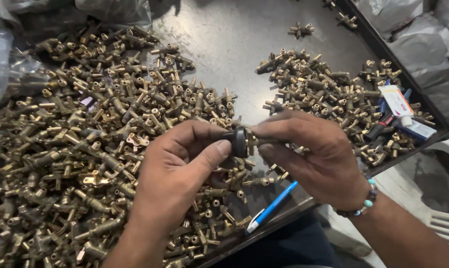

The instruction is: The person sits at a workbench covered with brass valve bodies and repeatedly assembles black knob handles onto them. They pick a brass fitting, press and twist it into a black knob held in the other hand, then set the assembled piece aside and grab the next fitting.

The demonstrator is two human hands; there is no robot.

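Your left hand (177, 166) pinches a black knob (239, 141) at frame centre, steadying it while your right hand (311, 154) pinches the brass fitting (258, 140) against it; brass heaps (85, 129) flank the metal tray (224, 44).

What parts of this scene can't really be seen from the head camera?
- Brass fitting held in the right hand: mostly hidden by the fingers, only its end shows.
- Black knob: its near side is covered by the left hand thumb.
- Blue and white pen: its tip lies under brass parts.
- Large brass pile: cut off by the left and bottom edges.
- Small tube: its printing is too small.
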